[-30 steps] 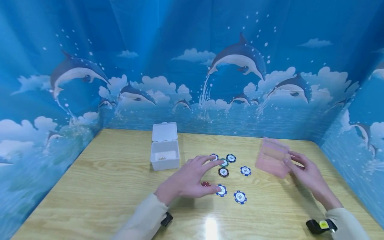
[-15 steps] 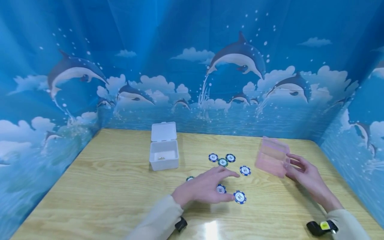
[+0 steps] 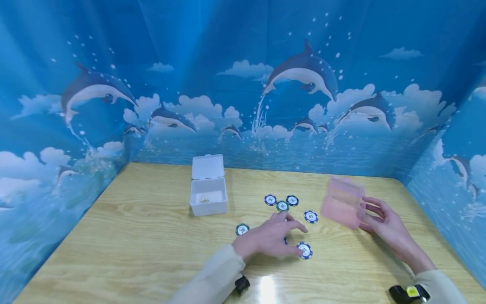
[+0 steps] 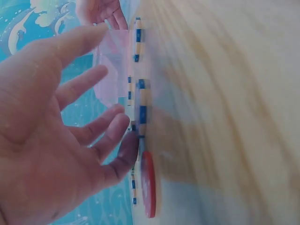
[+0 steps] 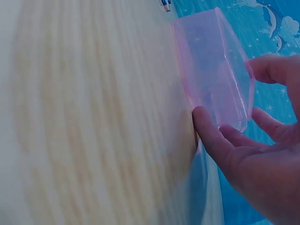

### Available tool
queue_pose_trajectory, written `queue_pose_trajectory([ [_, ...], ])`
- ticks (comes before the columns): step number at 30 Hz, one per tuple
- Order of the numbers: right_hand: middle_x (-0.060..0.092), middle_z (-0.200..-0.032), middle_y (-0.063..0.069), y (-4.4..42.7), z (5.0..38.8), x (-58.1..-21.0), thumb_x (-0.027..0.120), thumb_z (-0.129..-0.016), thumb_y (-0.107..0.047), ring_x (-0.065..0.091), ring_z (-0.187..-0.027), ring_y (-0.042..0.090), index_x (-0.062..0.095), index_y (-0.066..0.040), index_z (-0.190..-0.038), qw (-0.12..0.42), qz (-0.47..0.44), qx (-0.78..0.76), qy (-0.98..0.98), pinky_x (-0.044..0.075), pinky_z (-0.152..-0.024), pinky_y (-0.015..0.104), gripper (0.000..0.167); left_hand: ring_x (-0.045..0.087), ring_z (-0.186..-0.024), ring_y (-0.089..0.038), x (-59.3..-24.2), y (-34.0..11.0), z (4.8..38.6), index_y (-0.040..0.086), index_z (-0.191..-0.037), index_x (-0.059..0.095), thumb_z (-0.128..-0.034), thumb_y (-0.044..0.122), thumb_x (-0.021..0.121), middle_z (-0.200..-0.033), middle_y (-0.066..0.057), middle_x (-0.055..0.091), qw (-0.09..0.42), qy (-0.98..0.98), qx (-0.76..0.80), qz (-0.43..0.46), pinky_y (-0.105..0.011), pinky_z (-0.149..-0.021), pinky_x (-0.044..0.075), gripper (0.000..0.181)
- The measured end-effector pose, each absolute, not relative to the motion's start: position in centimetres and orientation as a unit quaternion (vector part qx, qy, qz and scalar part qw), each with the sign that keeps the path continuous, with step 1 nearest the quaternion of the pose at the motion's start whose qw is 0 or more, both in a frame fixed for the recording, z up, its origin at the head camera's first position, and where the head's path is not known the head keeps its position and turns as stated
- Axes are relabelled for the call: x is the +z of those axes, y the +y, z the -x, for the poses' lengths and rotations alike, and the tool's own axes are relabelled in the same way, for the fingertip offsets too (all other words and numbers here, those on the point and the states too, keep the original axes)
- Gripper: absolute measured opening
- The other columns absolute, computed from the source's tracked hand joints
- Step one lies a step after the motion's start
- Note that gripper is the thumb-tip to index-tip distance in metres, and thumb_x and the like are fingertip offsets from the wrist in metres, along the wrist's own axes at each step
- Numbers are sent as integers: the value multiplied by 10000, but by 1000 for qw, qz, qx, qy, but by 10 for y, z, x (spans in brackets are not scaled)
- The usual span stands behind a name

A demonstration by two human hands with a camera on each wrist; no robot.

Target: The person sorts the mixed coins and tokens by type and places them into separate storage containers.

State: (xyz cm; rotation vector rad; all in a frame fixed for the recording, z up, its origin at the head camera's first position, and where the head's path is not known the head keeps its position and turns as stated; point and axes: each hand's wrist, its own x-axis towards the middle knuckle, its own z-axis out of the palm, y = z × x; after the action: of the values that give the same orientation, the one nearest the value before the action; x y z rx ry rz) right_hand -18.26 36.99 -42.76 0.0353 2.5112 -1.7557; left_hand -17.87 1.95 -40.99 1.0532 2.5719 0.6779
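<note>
My left hand [image 3: 274,238] hovers low over the poker chips, fingers loosely bent. Its thumb tip overlaps a blue-edged poker chip [image 3: 305,252]; whether they touch I cannot tell. Another blue chip peeks out beneath the palm. In the left wrist view, a red poker chip [image 4: 148,187] leans or lies near the fingertips; the hand hides it from the head view. My right hand [image 3: 387,232] grips the right side of a translucent pink plastic box [image 3: 341,207], whose lid is raised. In the right wrist view, thumb and fingers close about that box's edge.
A white lidded box [image 3: 209,207] stands open at the back, a small gold-coloured item [image 3: 205,200] inside. A green chip [image 3: 242,230] lies left of my left hand. Beyond the hand are a blue chip [image 3: 311,217] and a cluster of three, including a green chip [image 3: 282,206].
My left hand has moved right and nearer to me, uncovering the back chips and the left green chip. The pink box has shifted slightly left and forward with my right hand on it.
</note>
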Motion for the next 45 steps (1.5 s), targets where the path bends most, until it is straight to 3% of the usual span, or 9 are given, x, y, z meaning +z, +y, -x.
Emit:
queue_pose_trajectory([
  [5,486,-1317,-78,373,181,-432,614,-1029,-134,610,-1019,-140,354,-179,-1480,34,2,-599,800,605,-831,212,523,466,-1231,-144,-412,24,178,378,-1395,590,-884,506,744,-1406,18,499,139,901,206,-357,-318,-972,464,548],
  [8,482,-1279,-160,374,180,-433,603,-1030,-109,608,-1044,-139,351,-201,-1477,36,10,-604,796,601,-833,207,521,459,-1215,-136,-413,27,177,395,-1365,609,-867,533,757,-1387,35,496,133,907,191,-352,-317,-968,457,538],
  [11,477,-1331,-99,374,181,-433,609,-1032,-139,606,-1062,-136,325,-190,-1498,39,11,-601,798,601,-842,210,548,448,-1185,-130,-413,30,175,408,-1335,622,-856,546,763,-1386,40,489,128,914,172,-344,-316,-961,451,518],
  [17,316,-1519,265,372,184,-433,616,-1033,-180,606,-1078,-125,260,-129,-1544,44,9,-598,800,597,-863,213,624,439,-1171,-127,-410,34,172,435,-1270,632,-847,558,766,-1400,43,482,126,925,146,-327,-332,-957,460,460],
  [24,489,-1289,-138,376,183,-437,616,-1029,-145,616,-1065,-113,305,-198,-1506,41,7,-620,784,600,-846,212,572,415,-1177,-127,-409,37,170,464,-1252,623,-848,587,750,-1423,44,457,136,923,141,-331,-333,-946,436,441],
  [28,468,-1391,43,376,183,-434,590,-1049,-213,608,-1057,-131,252,-130,-1563,41,5,-600,799,593,-850,198,621,407,-1167,-126,-408,39,170,478,-1210,629,-838,571,769,-1415,45,453,136,926,138,-325,-316,-913,419,408],
  [33,265,-1548,302,373,183,-433,551,-1069,-236,574,-1066,-167,206,-83,-1593,51,3,-577,815,582,-857,180,646,398,-1108,-107,-408,43,170,440,-1130,647,-809,528,814,-1330,57,457,144,930,144,-307,-281,-845,393,373],
  [40,216,-1575,330,372,184,-434,539,-1070,-168,554,-1048,-193,219,-101,-1585,56,-2,-584,810,580,-861,177,611,396,-993,-71,-405,44,170,354,-1015,563,-770,468,866,-1115,135,492,127,927,149,-321,-254,-818,335,406],
  [45,250,-1558,309,373,184,-433,545,-1069,-191,564,-1057,-182,223,-113,-1580,59,-4,-587,807,580,-865,176,609,491,-878,-7,-405,43,172,334,-1062,528,-796,369,870,-958,208,593,127,912,166,-354,-268,-860,323,434],
])
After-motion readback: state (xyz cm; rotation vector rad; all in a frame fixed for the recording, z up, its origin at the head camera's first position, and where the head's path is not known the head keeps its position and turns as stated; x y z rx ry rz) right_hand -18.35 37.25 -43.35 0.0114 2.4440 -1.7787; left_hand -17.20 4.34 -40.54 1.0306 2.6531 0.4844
